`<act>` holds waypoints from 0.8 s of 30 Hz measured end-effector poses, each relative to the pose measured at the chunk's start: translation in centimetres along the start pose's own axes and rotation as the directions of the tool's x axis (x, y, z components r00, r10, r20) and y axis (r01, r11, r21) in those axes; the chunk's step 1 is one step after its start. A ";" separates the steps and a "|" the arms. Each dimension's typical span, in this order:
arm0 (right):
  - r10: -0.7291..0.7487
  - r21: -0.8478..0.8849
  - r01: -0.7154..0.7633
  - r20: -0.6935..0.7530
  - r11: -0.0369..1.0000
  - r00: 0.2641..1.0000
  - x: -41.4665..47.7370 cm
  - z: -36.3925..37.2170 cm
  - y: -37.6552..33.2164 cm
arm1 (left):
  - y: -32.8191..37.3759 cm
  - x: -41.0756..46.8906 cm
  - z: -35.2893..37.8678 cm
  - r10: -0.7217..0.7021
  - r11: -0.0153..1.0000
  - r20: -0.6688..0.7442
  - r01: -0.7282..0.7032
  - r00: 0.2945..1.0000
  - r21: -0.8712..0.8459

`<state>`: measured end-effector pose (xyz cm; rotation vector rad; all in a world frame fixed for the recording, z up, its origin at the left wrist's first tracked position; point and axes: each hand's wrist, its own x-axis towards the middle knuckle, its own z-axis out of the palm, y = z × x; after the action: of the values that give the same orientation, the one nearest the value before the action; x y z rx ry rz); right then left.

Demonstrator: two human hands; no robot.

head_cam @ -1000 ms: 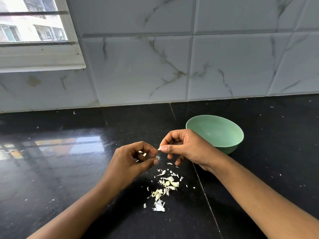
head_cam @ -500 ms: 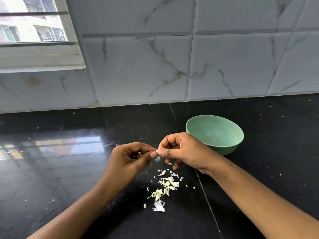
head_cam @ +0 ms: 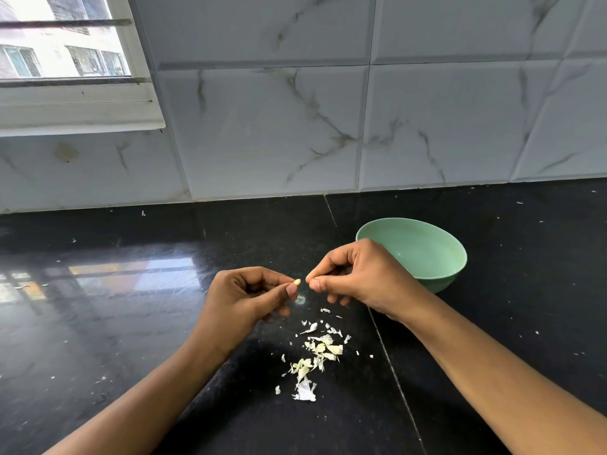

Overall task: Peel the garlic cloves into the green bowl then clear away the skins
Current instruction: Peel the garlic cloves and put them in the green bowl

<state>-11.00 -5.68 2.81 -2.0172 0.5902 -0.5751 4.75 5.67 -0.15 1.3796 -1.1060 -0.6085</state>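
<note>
A: What is the left hand (head_cam: 249, 303) doing?

B: It is curled, and its thumb and forefinger pinch a small, pale cream garlic clove (head_cam: 297, 282) by one end. The other end pokes out toward the right hand (head_cam: 358, 280).

A: How does the clove look?

B: It is smooth, rounded at the tip and yellowish white. Most of it is hidden behind the fingertips, so how much skin is on it cannot be told.

A: And the right hand?

B: Its fingers are curled too, with the thumb and forefinger tips pressed together just beside the clove's free end and a sliver of gap between. Whether a scrap of skin sits in that pinch cannot be made out.

A: Where are both hands?

B: Both are held above the glossy black stone countertop (head_cam: 131, 323). Just nearer the person lies a scatter of thin, papery white and pale yellow garlic skins (head_cam: 315, 353), loose flakes with one larger white piece at the near end.

A: And the bowl?

B: The round, pale green bowl (head_cam: 423, 254) stands upright on the counter just behind the right hand, which covers part of its near rim.

A: Beyond that?

B: A wall of white marble-veined tiles (head_cam: 262, 126), with a white-framed window (head_cam: 65, 103) at upper left.
</note>
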 end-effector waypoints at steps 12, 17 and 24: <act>-0.326 -0.250 0.292 -0.110 0.923 0.939 0.2 1.5 0.8 | 0.3 0.0 0.3 -0.192 0.963 0.077 0.203 0.978 -0.178; -0.416 -0.341 0.358 -0.113 0.869 0.902 0.1 1.6 0.8 | 0.2 -0.1 0.3 -0.203 0.957 0.096 0.218 0.974 -0.189; -0.335 -0.284 0.287 -0.137 0.915 0.932 -0.1 1.5 0.7 | -0.1 -0.2 0.3 -0.113 0.986 0.075 0.121 0.991 -0.117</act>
<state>-10.27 -4.98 1.53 -2.3453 0.4712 -0.9251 4.41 5.66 -0.33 1.3328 -1.0295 -0.8005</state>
